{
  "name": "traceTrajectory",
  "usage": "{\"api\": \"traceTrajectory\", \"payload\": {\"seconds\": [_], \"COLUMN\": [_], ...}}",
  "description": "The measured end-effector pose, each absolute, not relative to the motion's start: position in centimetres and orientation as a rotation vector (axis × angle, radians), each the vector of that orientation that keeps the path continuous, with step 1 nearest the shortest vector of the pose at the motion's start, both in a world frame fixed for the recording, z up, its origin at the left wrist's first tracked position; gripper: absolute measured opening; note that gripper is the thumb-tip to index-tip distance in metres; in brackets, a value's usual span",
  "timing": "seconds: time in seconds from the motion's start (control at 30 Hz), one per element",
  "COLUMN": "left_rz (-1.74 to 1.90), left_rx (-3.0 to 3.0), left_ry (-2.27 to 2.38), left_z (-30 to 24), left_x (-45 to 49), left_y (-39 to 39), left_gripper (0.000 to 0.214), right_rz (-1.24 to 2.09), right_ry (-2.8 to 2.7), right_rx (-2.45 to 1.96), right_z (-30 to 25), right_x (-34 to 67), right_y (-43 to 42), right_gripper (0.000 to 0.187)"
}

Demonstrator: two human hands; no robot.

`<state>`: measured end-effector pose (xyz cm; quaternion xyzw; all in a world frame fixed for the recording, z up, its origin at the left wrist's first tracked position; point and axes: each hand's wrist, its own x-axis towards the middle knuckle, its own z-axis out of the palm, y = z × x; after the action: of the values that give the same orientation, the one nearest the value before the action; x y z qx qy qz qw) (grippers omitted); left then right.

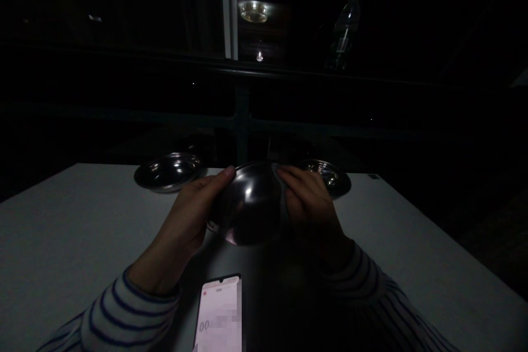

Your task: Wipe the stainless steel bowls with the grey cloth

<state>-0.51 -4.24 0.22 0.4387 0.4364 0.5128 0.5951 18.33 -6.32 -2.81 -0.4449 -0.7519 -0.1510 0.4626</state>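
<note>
A steel bowl is tilted up on edge above the white table, its rounded underside facing me. My left hand grips its left rim with the thumb on top. On the other side, my right hand clasps the right rim with fingers curled over the edge. Both wrists wear striped sleeves.
A second steel bowl sits at the table's far left and a third steel bowl at the far right, behind my right hand. A lit phone lies near the front edge. A plastic bottle stands on a dark ledge beyond.
</note>
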Motion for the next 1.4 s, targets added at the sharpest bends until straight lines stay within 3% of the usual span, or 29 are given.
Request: {"api": "traceTrajectory", "payload": {"seconds": [0.13,0.43,0.7,1.1,1.4], "left_rz": [1.212,1.052,1.271,1.079,1.249], "left_rx": [0.923,1.010,0.807,0.891,0.638], "left_ry": [0.925,0.928,0.896,0.806,0.805], "left_z": [0.4,-0.3,0.3,-0.1,0.8], "left_x": [-0.6,0.4,-0.5,0.5,0.2], "left_y": [-4.1,-4.8,-4.1,-4.8,-4.5], "left_gripper": [0.022,0.028,0.016,0.023,0.018], "right_rz": [-0.193,-0.510,-0.207,-0.467,-0.124], "right_ry": [-1.731,-2.124,-1.989,-2.148,-1.850], "right_rx": [-1.136,-0.978,-1.028,-0.970,-0.960], "right_z": [-2.8,-2.5,-1.6,-1.4,-2.3], "right_x": [19.3,17.0,20.4,18.0,20.4], "right_y": [-5.5,-7.6,-6.2,-7.6,-5.5], "right_gripper": [0.036,0.034,0.045,0.035,0.044]}}
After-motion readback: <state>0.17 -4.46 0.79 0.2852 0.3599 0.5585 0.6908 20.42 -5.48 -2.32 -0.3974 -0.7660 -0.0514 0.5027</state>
